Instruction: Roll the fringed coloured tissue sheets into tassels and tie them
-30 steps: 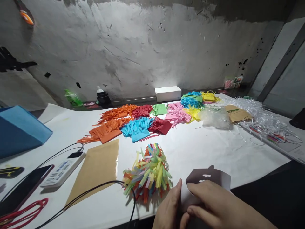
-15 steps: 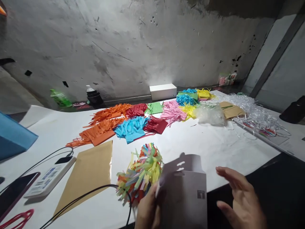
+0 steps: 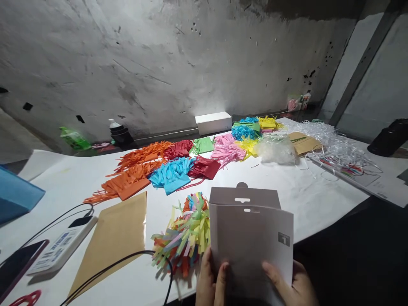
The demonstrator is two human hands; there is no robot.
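Observation:
A grey-white paper gift bag [image 3: 250, 238] with small slots near its top edges is between my hands at the bottom of the view. My left hand [image 3: 210, 278] grips its lower left side, thumb on the front face. On the lower right, my right hand [image 3: 295, 282] holds the bag too, its thumb pressed to the front. A small dark square with a "1" marks the bag's right side. Just left of the bag lies a multicoloured paper-strip tassel bunch [image 3: 185, 238], partly covered by it.
Fringed paper bundles in orange [image 3: 130, 180], blue [image 3: 172, 174], dark red [image 3: 205, 167] and pink [image 3: 228, 148] lie across the white sheet. On the left are a brown paper [image 3: 111, 242], a power bank [image 3: 63, 246] and a black cable [image 3: 114, 263]. A white box [image 3: 213, 124] stands behind.
My right hand, apart from the bag and with fingers spread before, has come in and taken hold of its right side. The bag now faces me more squarely.

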